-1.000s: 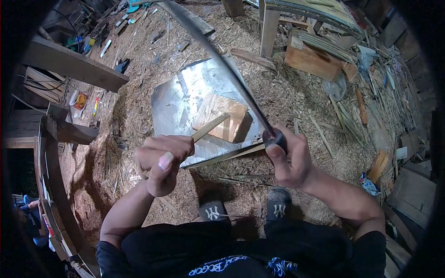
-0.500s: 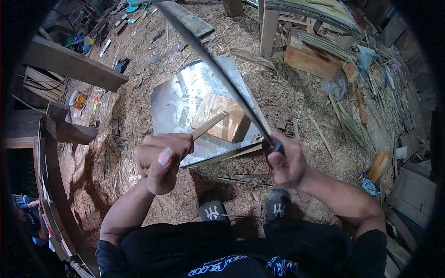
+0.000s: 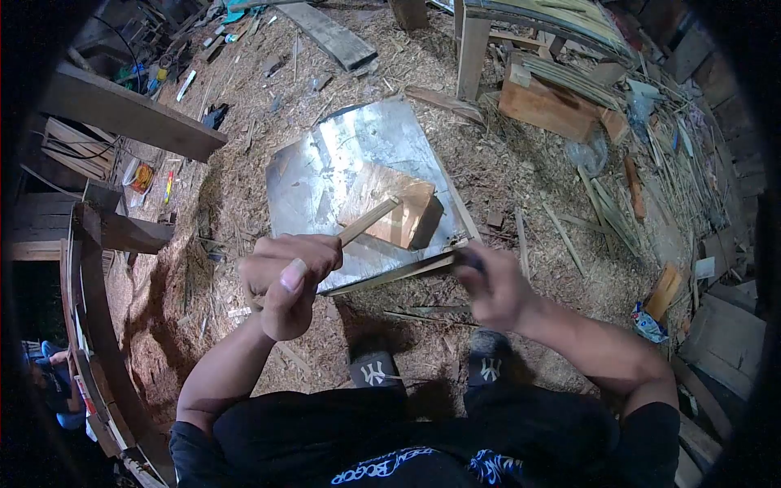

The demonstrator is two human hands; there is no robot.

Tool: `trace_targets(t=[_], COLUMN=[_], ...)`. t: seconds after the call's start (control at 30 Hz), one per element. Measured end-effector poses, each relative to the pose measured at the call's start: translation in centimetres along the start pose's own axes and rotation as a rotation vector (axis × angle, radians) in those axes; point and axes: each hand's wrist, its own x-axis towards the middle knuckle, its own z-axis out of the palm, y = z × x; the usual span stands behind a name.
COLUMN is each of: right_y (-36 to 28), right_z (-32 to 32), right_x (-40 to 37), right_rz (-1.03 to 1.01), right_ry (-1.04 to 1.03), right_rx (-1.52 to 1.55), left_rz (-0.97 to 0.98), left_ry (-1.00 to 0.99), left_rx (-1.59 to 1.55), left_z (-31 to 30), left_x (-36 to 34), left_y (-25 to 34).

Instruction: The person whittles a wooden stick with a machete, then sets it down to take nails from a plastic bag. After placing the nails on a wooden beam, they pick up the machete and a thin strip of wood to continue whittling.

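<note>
My left hand (image 3: 291,281) is closed in a fist around a thin wooden stick (image 3: 370,221). The stick's far end rests over a wooden block (image 3: 399,199), which sits on a shiny metal-topped board (image 3: 301,183). Just right of the board's near corner is my right hand (image 3: 500,289), smeared by motion and closed on the dark handle of a machete (image 3: 469,260). Its long blade cannot be made out at this moment.
Wood shavings cover the floor (image 3: 244,203). A plank (image 3: 329,32) lies beyond the board, and a wooden box (image 3: 545,110) stands at the upper right. At left are wooden beams (image 3: 134,110). A person (image 3: 61,390) is partly visible at the lower left.
The machete's blade, raised across the view before, no longer shows. My right hand has dropped slightly and turned, now blurred. My left hand and the stick are almost still.
</note>
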Motion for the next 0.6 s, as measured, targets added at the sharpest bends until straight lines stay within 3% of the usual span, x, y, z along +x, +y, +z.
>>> trace_targets(t=[0.03,0.2,0.3,0.4,0.47,0.53,0.6], right_y=[0.5,-0.7,-1.5,-1.0,2.1,2.2,1.2], right_z=[0.3,-1.2,-1.8,-1.3,0.8,1.4,0.5], right_x=[0.2,-0.4,-0.7,-0.7,-0.7,-0.1,-0.5], right_rz=[0.163,0.099,-0.058,-0.452,-0.38,-0.039,-0.007], right_ry=[-0.093,-0.019,0.079,0.204,0.199,0.067,0.047], right_rx=[-0.058,-0.046,-0.005,0.114,0.063,-0.121,-0.034], left_rz=[0.001,-0.033,-0.068,-0.069,-0.013,-0.019,-0.034], left_ry=[0.031,0.043,0.133,0.132,0.062,0.063,0.06], left_rx=[-0.034,-0.057,0.0,-0.016,-0.036,-0.019,-0.006], left_z=[0.1,0.3,0.8,0.5,0.1,0.3,0.3], left_x=[-0.1,0.0,-0.4,-0.3,-0.1,-0.1,-0.2], left_y=[-0.1,0.1,0.2,0.0,0.0,0.0,-0.1])
